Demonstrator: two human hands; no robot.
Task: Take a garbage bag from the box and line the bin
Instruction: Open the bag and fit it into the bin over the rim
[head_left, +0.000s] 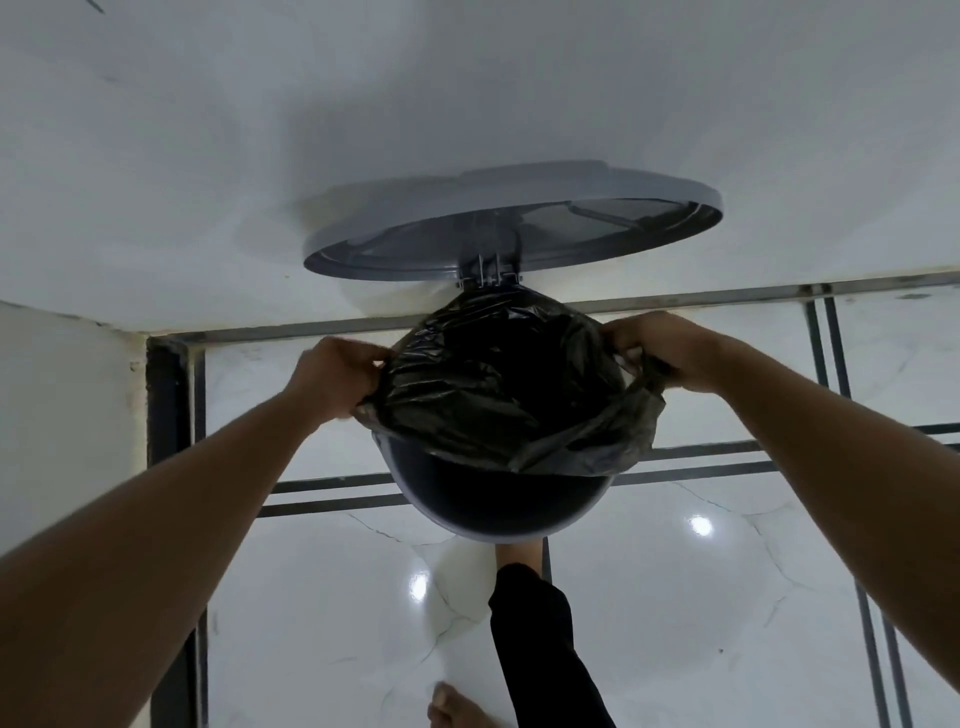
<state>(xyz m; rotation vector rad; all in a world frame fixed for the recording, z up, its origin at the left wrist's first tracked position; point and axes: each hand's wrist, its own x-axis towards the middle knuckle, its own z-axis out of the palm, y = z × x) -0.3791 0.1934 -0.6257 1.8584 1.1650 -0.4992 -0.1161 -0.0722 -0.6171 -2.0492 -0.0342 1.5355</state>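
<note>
We grip the black garbage bag (498, 395) with left hand (340, 376) and right hand (662, 356) closed on its edges, stretching it over the open bin (498, 512).

Bin (498, 512) mouth open w/ lid (511, 223) up behind; wall (260, 130) close at rear, floor (727, 597) free around.

— Count of items in view?

— One bin (498, 499). One lid (519, 218), raised on its hinge. One black garbage bag (498, 384).

— Hands?

— Two: left hand (340, 379) and right hand (662, 356) (each gripping the bag's edge). Two bare feet: one foot (460, 704) at the bottom, the other foot (519, 555) at the bin's base.
</note>
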